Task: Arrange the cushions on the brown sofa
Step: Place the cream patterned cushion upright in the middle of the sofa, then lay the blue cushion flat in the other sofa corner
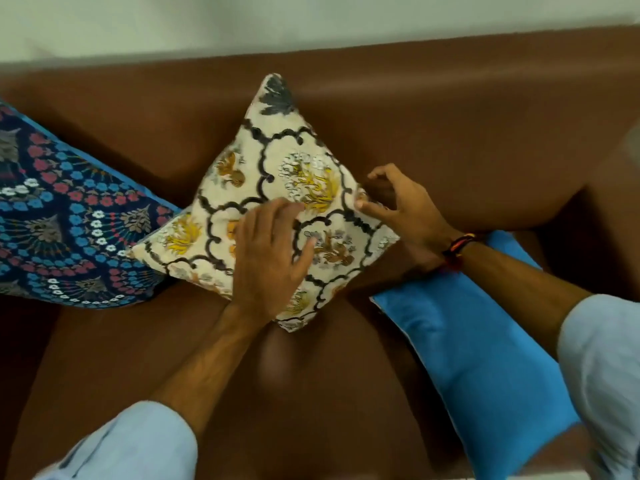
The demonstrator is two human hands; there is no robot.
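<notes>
A cream cushion [277, 174] with black lattice and yellow flowers stands on one corner against the backrest of the brown sofa [450, 140]. My left hand [270, 258] lies flat on its lower face, fingers spread. My right hand [401, 206] pinches the cushion's right edge between thumb and fingers. A dark blue floral cushion [65, 230] leans at the left, touching the cream one. A plain blue cushion [474, 344] lies flat on the seat at the right, under my right forearm.
A pale wall [311, 19] rises behind the backrest. The sofa's right armrest [602, 216] is just past the plain blue cushion. Bare brown seat [311, 393] lies in front between my forearms.
</notes>
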